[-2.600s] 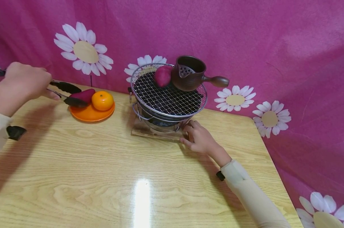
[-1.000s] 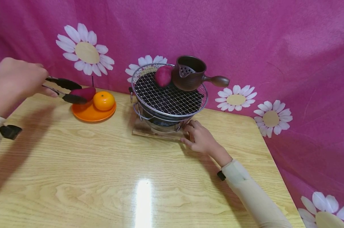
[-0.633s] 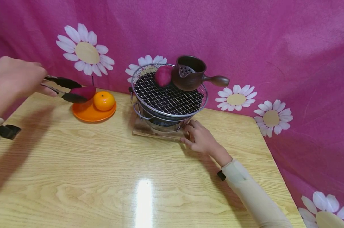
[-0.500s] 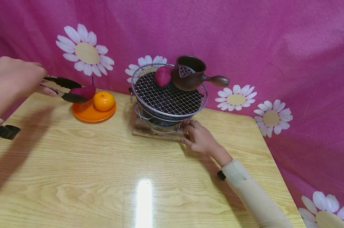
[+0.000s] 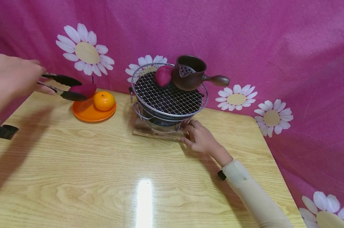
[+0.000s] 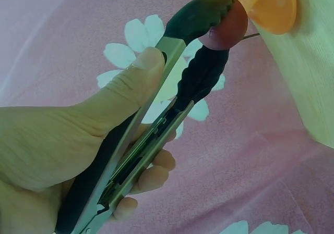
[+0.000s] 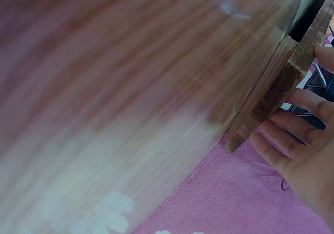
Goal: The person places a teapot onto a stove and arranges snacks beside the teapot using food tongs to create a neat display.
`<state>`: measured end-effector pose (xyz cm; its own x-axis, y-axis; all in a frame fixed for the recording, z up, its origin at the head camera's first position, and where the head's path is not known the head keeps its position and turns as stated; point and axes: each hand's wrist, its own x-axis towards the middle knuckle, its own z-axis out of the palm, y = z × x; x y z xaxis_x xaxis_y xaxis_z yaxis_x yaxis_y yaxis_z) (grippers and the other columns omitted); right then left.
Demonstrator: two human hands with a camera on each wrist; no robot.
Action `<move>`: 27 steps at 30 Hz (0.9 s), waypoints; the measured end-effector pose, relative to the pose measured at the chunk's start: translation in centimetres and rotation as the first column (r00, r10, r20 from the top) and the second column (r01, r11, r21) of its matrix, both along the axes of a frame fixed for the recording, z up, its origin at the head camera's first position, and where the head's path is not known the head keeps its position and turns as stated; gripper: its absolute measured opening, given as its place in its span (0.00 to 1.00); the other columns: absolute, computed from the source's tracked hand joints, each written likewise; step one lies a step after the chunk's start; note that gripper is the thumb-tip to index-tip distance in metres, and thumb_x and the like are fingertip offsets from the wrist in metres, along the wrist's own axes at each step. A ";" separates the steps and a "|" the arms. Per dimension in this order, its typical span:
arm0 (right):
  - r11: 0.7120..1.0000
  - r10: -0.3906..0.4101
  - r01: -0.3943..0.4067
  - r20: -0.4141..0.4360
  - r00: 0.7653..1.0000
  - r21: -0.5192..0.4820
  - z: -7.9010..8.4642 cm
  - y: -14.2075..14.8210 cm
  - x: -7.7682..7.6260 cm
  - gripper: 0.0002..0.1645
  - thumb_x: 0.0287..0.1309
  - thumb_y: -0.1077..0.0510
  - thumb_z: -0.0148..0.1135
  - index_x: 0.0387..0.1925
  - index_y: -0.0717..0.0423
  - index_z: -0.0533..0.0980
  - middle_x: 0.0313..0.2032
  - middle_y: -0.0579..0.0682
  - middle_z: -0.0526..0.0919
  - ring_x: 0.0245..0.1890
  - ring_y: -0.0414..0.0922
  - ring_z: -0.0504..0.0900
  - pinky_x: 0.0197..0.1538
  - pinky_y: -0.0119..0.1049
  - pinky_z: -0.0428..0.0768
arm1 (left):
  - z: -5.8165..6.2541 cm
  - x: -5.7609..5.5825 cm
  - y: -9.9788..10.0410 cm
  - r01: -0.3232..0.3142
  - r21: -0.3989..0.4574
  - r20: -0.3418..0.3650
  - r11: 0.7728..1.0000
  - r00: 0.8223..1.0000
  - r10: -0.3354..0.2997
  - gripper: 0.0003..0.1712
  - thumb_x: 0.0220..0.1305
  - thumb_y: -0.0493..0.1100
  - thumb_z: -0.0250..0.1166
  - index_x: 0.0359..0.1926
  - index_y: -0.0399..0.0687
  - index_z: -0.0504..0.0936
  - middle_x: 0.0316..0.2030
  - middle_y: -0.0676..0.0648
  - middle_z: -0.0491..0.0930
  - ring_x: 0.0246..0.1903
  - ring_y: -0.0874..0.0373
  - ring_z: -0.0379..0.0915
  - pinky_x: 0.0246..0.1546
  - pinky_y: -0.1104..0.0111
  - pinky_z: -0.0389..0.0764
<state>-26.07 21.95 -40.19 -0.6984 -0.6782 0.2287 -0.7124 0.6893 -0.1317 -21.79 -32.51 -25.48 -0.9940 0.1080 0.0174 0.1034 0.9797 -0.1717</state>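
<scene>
My left hand [image 5: 16, 76] grips metal tongs [image 6: 138, 135] with black scalloped tips, at the left of the head view. Between those tips is a purple sweet potato [image 5: 87, 90], over the left rim of an orange plate [image 5: 93, 117]; whether it touches the plate is unclear. A mandarin [image 5: 104, 100] sits on the plate beside it. My right hand [image 5: 201, 137] holds the near right corner of a wooden board [image 7: 276, 96] under a round tabletop grill [image 5: 163, 118]. On the wire mesh [image 5: 172, 103] rest another purple sweet potato [image 5: 163, 76] and a dark brown side-handled pot [image 5: 187, 79].
The grill stands near the back of a light wood table [image 5: 103, 174]. A magenta cloth [image 5: 274, 47] with white daisies hangs behind and to the right. The pot's handle [image 5: 218, 80] sticks out past the grill's right rim.
My left hand has drawn slightly left with the tongs, and the sweet potato in them has risen a little from the plate. The right hand, grill and pot stay put.
</scene>
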 end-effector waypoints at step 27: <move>1.000 0.003 -0.003 0.004 1.000 -0.011 0.0 0.0 0.0 0.20 0.60 0.47 0.69 0.43 0.59 0.79 0.40 0.53 0.76 0.43 0.50 0.73 0.44 0.45 0.76 | 0.2 -0.3 -0.4 0.004 -0.045 -0.006 0.999 1.000 -0.004 0.35 0.53 0.63 0.76 0.43 0.34 0.83 0.34 0.32 0.80 0.29 0.39 0.77 0.31 0.42 0.75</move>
